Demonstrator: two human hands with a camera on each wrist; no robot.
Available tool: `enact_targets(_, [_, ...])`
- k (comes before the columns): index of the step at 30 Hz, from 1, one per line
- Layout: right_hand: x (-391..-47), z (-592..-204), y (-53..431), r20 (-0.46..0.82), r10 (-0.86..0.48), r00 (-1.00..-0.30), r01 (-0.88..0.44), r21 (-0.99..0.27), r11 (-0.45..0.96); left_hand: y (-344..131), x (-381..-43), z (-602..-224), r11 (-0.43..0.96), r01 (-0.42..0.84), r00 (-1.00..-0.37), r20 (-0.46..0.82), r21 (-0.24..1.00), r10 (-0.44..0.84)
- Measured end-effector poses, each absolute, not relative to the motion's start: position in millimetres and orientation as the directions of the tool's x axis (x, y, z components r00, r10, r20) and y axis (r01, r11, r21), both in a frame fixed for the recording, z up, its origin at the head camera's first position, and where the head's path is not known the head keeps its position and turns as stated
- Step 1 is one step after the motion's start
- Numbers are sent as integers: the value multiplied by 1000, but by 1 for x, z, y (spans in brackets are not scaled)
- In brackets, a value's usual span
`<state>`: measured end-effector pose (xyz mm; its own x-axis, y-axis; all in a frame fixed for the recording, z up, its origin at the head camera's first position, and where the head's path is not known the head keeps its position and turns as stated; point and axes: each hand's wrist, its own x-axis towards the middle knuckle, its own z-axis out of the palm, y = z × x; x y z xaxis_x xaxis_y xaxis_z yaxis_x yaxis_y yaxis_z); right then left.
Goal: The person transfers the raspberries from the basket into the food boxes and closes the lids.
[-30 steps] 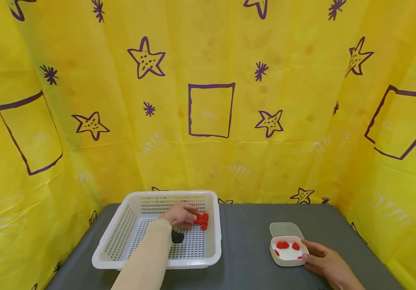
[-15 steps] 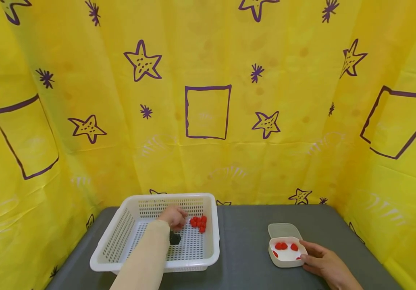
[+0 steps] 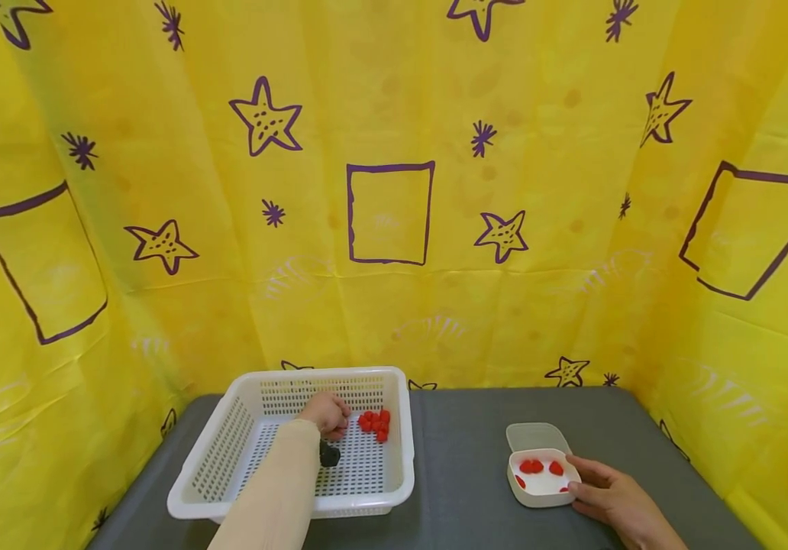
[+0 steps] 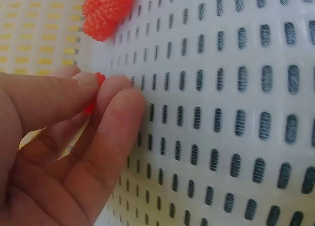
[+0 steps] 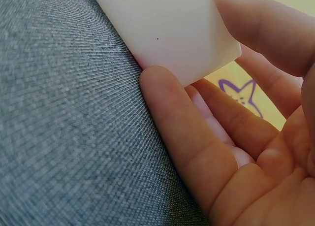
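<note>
Inside the white slotted basket [image 3: 404, 451], my left hand [image 3: 327, 414] is low over the floor, just left of a cluster of red raspberries [image 3: 375, 422]. In the left wrist view, the thumb and fingers pinch a small red raspberry [image 4: 100, 80], mostly hidden by the fingertips. Other raspberries [image 4: 106, 14] lie beyond them. At the right, my right hand [image 3: 617, 500] grips the right side of a small white lidded box [image 3: 541, 498], its lid tipped back and several red pieces [image 3: 556, 468] inside. The right wrist view has thumb and fingers on the box's wall [image 5: 172, 34].
Both containers stand on a grey cloth-covered table [image 3: 463, 458], with a gap between them. A yellow patterned curtain [image 3: 394, 321] encloses the back and sides. A black wrist strap or camera [image 3: 329, 454] sits under the left wrist.
My left hand has drawn back leftward from the raspberry cluster, its fingers now closer together. The right hand keeps its hold on the box. The head view has shifted slightly.
</note>
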<state>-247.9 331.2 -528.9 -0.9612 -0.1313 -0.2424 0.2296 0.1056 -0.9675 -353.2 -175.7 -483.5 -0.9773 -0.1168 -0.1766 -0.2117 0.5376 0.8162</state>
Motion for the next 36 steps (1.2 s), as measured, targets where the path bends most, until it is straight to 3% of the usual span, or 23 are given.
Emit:
enact_targets(9, [-247,-528,328,-229,-126,-965,215,-970,117,-177,-351,-478,516,-223,-973,-222,827,-65])
enact_targets(19, [-247,-529,329,-226,-130,-965,212,-970,117,-173,-357,-468,508,-139,-988,-154,850,-11])
enact_targets(36, [-247,-528,329,-233,-130,-964,218,-968,124,-134,-337,-414,194,-74,-994,-88,978,62])
